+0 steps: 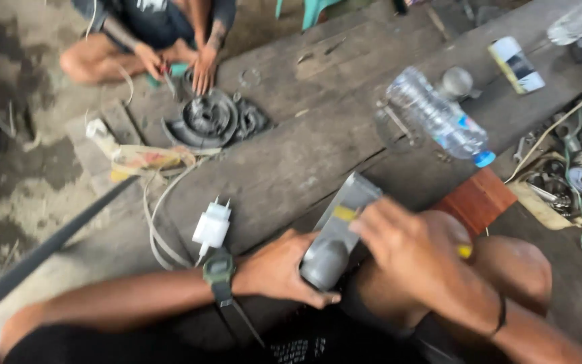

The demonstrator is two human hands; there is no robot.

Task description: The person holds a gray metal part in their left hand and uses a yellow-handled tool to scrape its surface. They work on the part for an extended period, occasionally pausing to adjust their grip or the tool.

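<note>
The person sits at a rough wooden worktop (318,148) with a grey metal part (335,236) propped against its near edge, just above the lap, so both hands can reach it. The left hand (277,269) cups the rounded lower end, fingers wrapped around it to steady it. The right hand (405,249) lies over the upper side, fingers pressed together on the metal. A white charger (211,226) and a plastic bottle (439,118) lie aside, out of the way. Another person's hands (176,64) rest by round metal parts (210,121).
</note>
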